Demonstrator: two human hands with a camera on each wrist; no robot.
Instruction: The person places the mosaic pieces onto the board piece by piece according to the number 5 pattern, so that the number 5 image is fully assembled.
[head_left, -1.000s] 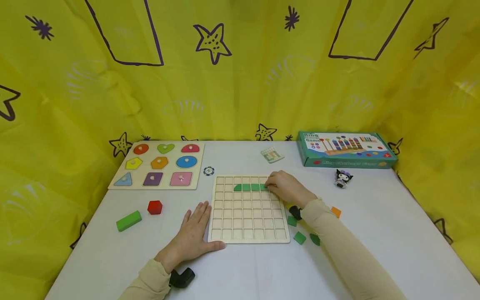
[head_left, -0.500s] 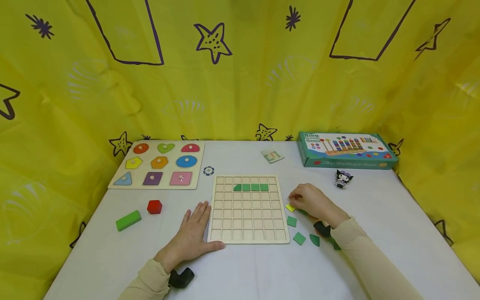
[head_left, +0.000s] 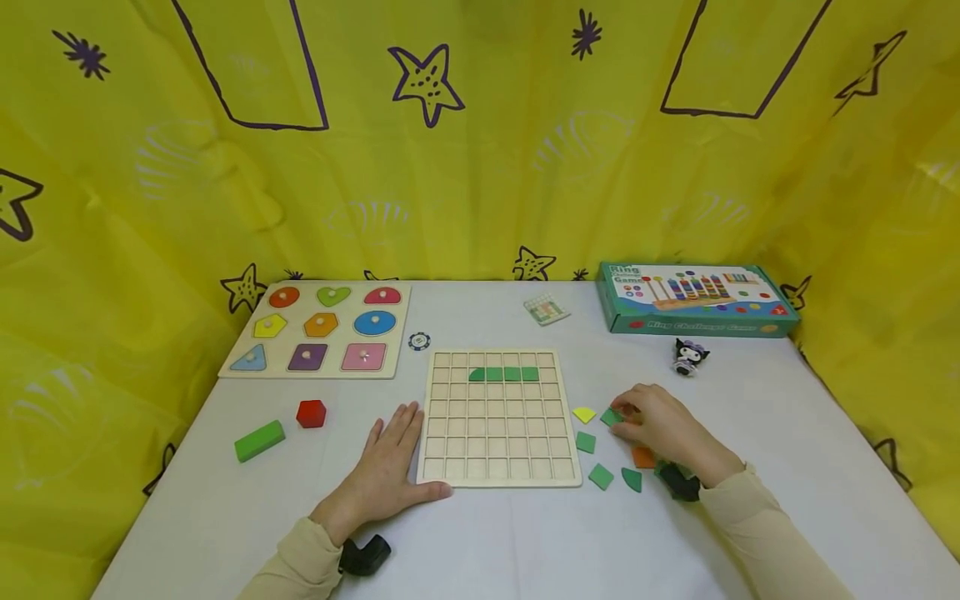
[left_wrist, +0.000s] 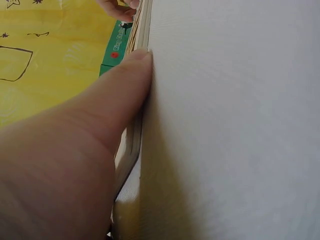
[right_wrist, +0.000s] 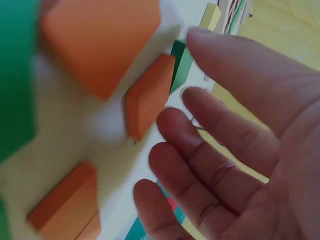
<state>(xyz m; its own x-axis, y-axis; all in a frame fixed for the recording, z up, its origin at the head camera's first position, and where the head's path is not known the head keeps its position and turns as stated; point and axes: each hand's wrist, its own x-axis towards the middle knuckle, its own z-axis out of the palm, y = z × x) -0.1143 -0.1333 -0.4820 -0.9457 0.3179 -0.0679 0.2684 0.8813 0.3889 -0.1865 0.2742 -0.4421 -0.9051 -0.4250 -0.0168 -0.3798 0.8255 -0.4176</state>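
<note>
My left hand (head_left: 386,462) lies with spread fingers along the left edge of a wooden grid board (head_left: 498,477), thumb at its front left corner. In the left wrist view the thumb (left_wrist: 117,95) rests against the board's edge. One board row holds a green rounded-corner tile (head_left: 477,376) and several green square tiles (head_left: 512,374). Right of the board, my right hand (head_left: 663,425) reaches over a green square tile (head_left: 611,417), thumb and index fingertips right at it. In the right wrist view, the thumb and index stand apart beside that green tile (right_wrist: 183,65).
Near the right hand lie a yellow quarter-round tile (head_left: 584,414), green tiles (head_left: 601,477) and an orange tile (head_left: 642,457). A shape puzzle (head_left: 348,304), red block (head_left: 311,413) and green block (head_left: 259,441) are left; a game box (head_left: 697,302) and figurine (head_left: 688,357) back right.
My right hand has left the board's green row, passed the yellow tile and moved right to a green square tile. The row now shows uncovered. My left hand has stayed in place.
</note>
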